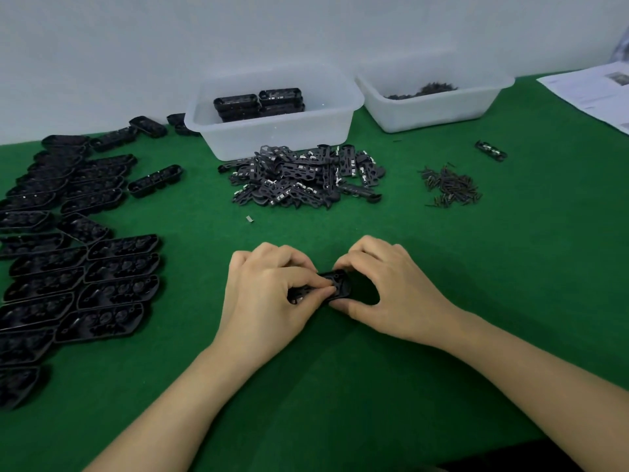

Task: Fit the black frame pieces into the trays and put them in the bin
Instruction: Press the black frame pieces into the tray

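Near the tabletop's front edge, the left hand point(269, 291) and right hand point(384, 284) each keep a pinching grip on one black tray point(335, 284), steadying it, I judge, to press a frame piece in.

The left hand point(269, 294) and right hand point(388, 287) cover most of the tray point(335, 284); frame seating cannot be determined. The left edge crops the tray rows point(68, 267). The right edge crops the paper point(599, 93). Right bin point(432, 103) contents are too small to identify.
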`<state>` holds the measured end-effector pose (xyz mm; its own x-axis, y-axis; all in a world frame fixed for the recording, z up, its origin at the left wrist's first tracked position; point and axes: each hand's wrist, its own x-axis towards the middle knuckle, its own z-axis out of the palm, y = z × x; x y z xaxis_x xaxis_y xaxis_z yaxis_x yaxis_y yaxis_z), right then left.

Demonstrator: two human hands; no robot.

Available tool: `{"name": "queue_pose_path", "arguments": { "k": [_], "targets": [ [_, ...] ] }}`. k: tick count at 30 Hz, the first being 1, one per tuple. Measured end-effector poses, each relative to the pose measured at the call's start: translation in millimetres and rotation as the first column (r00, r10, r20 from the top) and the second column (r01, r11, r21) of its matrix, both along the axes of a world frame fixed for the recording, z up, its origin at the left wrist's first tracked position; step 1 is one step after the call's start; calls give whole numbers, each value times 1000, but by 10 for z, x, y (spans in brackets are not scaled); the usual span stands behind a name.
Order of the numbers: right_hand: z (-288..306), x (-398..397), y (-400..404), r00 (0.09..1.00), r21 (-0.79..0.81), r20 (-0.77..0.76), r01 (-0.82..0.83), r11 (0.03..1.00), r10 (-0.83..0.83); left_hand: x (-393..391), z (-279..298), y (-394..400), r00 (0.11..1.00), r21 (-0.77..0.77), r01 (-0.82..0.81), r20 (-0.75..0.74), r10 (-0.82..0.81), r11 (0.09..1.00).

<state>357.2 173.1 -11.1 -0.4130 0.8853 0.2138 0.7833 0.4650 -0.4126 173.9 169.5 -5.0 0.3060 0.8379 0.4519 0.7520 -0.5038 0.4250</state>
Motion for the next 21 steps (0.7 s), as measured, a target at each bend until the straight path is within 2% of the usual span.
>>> {"name": "queue_pose_path", "arguments": {
  "k": [16,21],
  "targets": [
    [25,5,-7,1000,-20,-9,-11,1000,10,-136,-18,26,996,-10,91,-9,-91,996],
    [19,4,-15,1000,-19,-9,-21,1000,20,-252,-57,48,994,-109,96,-33,-100,989]
  ]
}}
